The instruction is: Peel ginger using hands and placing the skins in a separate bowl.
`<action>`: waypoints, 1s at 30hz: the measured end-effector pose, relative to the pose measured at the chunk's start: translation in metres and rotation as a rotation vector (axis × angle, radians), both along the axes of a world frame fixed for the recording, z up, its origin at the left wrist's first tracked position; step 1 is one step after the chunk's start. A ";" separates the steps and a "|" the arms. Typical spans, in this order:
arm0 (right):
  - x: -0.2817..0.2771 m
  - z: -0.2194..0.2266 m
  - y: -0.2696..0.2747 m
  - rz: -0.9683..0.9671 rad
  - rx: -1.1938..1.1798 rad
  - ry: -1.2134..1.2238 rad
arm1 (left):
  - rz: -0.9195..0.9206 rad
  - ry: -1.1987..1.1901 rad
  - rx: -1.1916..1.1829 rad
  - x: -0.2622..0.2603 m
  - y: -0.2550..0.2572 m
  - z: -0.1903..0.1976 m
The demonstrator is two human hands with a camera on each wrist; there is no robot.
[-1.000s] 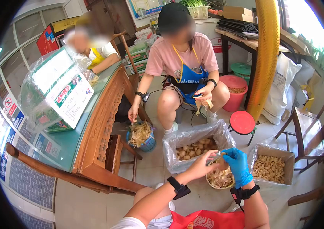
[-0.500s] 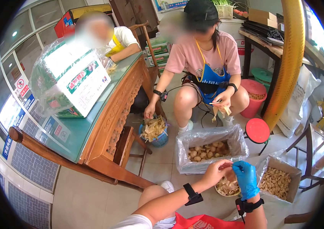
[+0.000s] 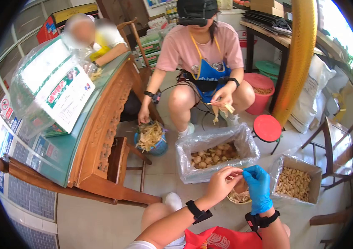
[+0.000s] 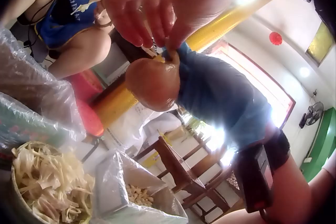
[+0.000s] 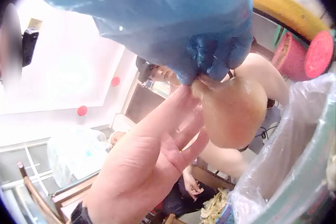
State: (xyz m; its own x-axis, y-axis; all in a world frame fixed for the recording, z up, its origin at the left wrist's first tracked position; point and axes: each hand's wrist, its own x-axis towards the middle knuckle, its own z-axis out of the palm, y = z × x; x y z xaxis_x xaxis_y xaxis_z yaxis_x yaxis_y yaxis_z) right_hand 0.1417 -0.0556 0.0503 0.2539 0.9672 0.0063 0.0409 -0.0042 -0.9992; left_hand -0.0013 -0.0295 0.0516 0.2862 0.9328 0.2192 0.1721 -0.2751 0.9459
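Observation:
A round, wet, tan bulb (image 4: 152, 85) with a narrow neck hangs below the fingertips of both hands. My blue-gloved right hand (image 3: 259, 189) pinches it by the neck, as the right wrist view shows at the bulb (image 5: 233, 113). My bare left hand (image 3: 222, 183) meets the glove there, its thumb and fingertips pinching at the neck. Beneath the hands, partly hidden by them, stands a round bowl of pale peelings (image 4: 50, 184). Just beyond is a plastic-lined tub (image 3: 189, 173) with similar bulbs inside.
At right stands a lined box (image 3: 314, 176) of pale pieces, with a red-topped stool (image 3: 267, 128) behind it. Opposite sits a person in a blue apron (image 3: 209, 74), one hand over a blue bucket (image 3: 158, 148) of peelings. A wooden table (image 3: 101, 157) is at left.
My left fingertips have come in against the gloved fingers at the bulb's neck, from a more spread position. The head view swung aside and back. The person opposite has lowered their face.

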 end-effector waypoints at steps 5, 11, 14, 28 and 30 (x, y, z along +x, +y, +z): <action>0.004 -0.016 0.002 -0.038 0.012 0.084 | 0.000 -0.015 -0.018 0.003 -0.003 -0.005; 0.017 -0.009 0.014 -0.147 -0.039 0.253 | 0.024 -0.147 -0.061 0.013 -0.003 -0.028; 0.030 -0.008 0.017 -0.183 0.019 0.405 | 0.043 -0.385 -0.219 0.014 0.005 -0.032; 0.062 -0.018 0.028 -0.175 -0.104 0.128 | 0.152 -0.309 -0.139 0.000 0.023 -0.026; 0.051 -0.017 0.021 -0.116 -0.041 -0.117 | 0.155 -0.247 -0.123 0.000 0.021 -0.029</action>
